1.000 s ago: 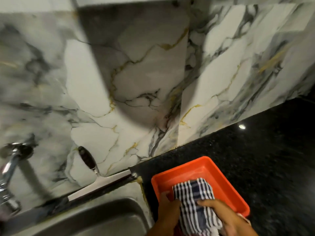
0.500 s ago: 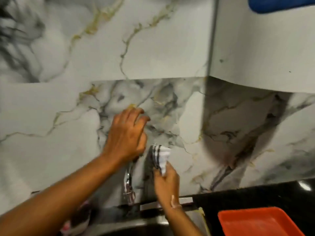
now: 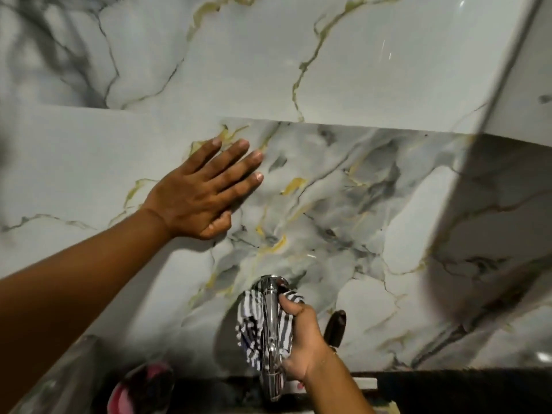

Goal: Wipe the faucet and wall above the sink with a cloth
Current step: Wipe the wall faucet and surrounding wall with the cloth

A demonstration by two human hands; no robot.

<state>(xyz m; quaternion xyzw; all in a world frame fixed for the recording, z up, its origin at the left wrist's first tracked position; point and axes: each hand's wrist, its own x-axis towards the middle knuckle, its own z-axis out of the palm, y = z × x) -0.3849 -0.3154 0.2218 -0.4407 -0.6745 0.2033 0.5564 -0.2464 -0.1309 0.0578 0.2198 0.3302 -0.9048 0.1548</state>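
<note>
Cloth [image 3: 254,321] now wrapped round faucet [image 3: 271,324] in right hand [image 3: 301,345], lifted from tray; left hand [image 3: 200,192] spread flat on wall [image 3: 358,70]; wiping begun.

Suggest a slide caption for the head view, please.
Right hand wraps striped cloth around chrome faucet; left hand braces flat on marble-patterned wall.

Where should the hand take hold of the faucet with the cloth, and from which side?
Probably the upright spout of the faucet, from its right: it is a slim chrome tube, so the striped cloth wraps around it and the right hand can slide along.
</note>
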